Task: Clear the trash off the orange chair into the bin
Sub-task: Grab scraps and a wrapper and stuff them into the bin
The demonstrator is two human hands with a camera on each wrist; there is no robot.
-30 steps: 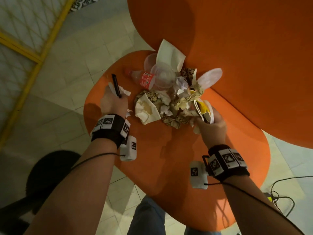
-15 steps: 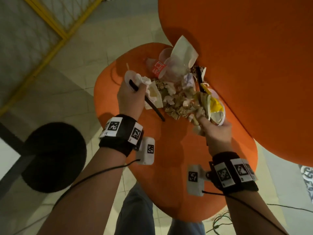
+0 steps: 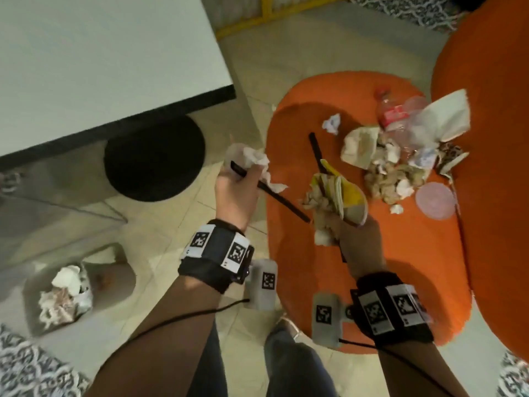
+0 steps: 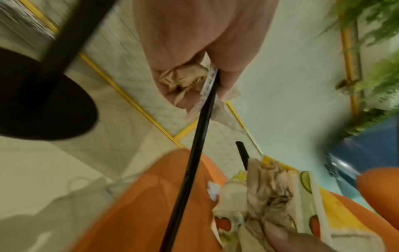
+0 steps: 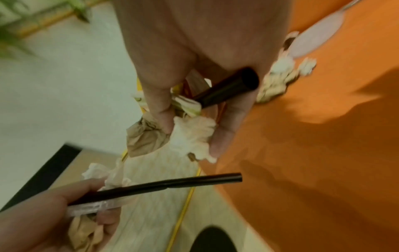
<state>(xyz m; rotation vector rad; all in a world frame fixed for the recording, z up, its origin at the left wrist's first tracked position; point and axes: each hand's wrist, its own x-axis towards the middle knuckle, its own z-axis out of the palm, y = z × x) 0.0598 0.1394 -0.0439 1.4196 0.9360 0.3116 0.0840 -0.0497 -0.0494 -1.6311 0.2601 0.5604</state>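
The orange chair seat point(image 3: 386, 267) carries a trash pile point(image 3: 395, 173) of crumpled paper, a plastic bottle point(image 3: 392, 116) and a pink lid point(image 3: 435, 199). My left hand point(image 3: 243, 170) hangs just past the seat's left edge and grips crumpled tissue point(image 3: 253, 157) and a black straw point(image 3: 283, 202). My right hand point(image 3: 335, 222), over the seat's front left, grips a bundle of yellow printed wrappers point(image 3: 349, 196), crumpled paper and a second black straw point(image 3: 316, 150). The beige bin point(image 3: 114, 270) stands on the floor at lower left with trash inside.
A white table point(image 3: 100, 53) with a black edge and a round black base point(image 3: 154, 159) stands left of the chair, above the bin. The chair's orange backrest point(image 3: 492, 138) rises on the right. A small tissue ball point(image 3: 332, 123) lies apart on the seat. Patterned rug point(image 3: 23, 368) at lower left.
The view has swung left, bringing the table and bin into sight. Both hands have drawn away from the pile toward the seat's left side, each carrying its trash and straw.
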